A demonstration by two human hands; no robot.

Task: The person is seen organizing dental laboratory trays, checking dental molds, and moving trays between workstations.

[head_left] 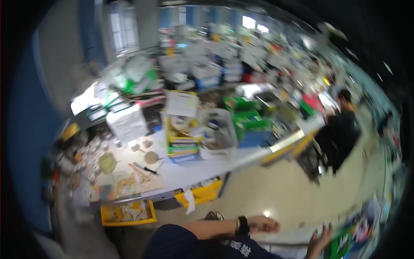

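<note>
The whole picture is smeared by motion. My left hand [264,224] reaches to the right at the bottom middle, with a black watch [243,225] on its wrist. It lies over the edge of a pale surface [282,237], and its fingers are too blurred to read. My right hand [320,242] comes up from the lower edge further right, fingers spread and holding nothing. It is next to a colourful heap [355,231]. My dark blue sleeve [181,244] fills the bottom centre.
A long cluttered workbench [202,168] runs across the middle, carrying a white tub [217,134], green boxes [248,116] and stacked trays [183,146]. Yellow bins [129,213] sit under it. A person in dark clothes [340,129] sits at the right, across pale floor [267,190].
</note>
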